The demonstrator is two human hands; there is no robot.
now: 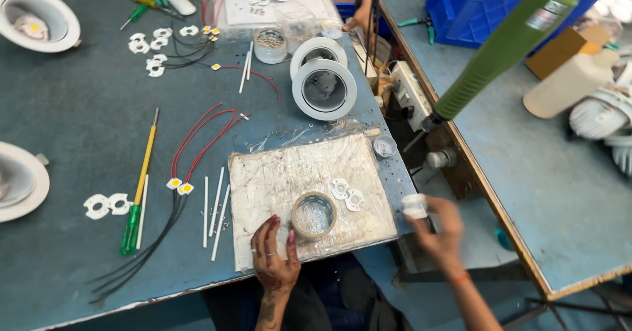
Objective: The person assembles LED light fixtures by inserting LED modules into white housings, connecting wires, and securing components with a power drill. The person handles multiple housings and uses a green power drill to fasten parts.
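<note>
Two hands are mine: left hand [273,260], fingers spread flat on the crinkled plastic-wrapped board [276,179], tape roll [314,215] at its 1 o'clock; right hand [440,229] pinches a small white cylinder [414,206].

White downlight housings [324,88], yellow-green screwdriver [139,189], red and black wires [197,140], green power tool [510,41], blue crate [487,5]

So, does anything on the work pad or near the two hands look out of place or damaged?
The plastic film over the work pad is wrinkled and bunched along its top edge. The right hand holds a small white part beyond the table edge.
</note>
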